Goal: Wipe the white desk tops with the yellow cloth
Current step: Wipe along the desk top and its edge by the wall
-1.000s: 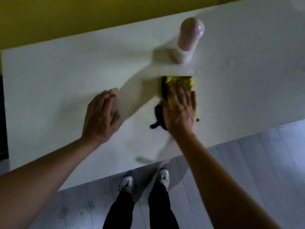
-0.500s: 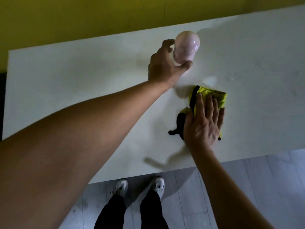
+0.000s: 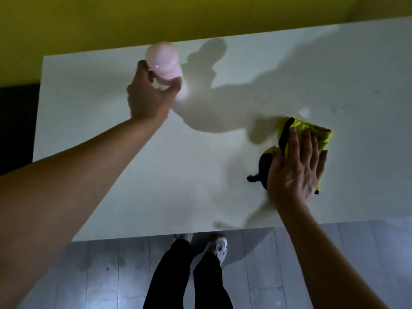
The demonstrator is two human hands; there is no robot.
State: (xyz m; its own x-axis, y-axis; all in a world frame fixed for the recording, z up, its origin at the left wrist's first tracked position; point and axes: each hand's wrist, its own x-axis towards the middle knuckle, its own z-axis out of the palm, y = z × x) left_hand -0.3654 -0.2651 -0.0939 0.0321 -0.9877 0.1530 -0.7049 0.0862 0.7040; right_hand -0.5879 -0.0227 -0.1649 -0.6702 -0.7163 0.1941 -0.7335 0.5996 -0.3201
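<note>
Here your right hand (image 3: 296, 172) lies flat on the yellow cloth (image 3: 312, 136), fingers (image 3: 308, 146) straight and close together, palm pressing it onto the white table (image 3: 200, 166). The cloth sits toward four o'clock on the table top, near the front edge. Its yellow folds stick out past your fingertips toward twelve o'clock, and a black trimmed edge (image 3: 263, 170) shows at nine o'clock of your palm, with a small dark tab lying on the table surface.

Your left hand (image 3: 149, 99) is at about eleven o'clock on the table, well apart from the cloth. Its fingers and thumb are curled round the lower part of a pale pink bottle (image 3: 163, 61) with a rounded top; the thumb shows on the right side of the bottle and a fingertip on its left side. The bottle is blurred, and you cannot tell whether its base touches the table or is lifted off it. A bright reflection lies on the table just at five o'clock of the bottle, and the shadow of the bottle and your arm spreads from one o'clock down toward the cloth.

A yellow wall (image 3: 133, 21) runs behind the far edge of the table. Below the near edge, at six o'clock, your dark trousers (image 3: 185, 275) and light shoes (image 3: 219, 246) stand on a grey plank floor (image 3: 89, 275).
</note>
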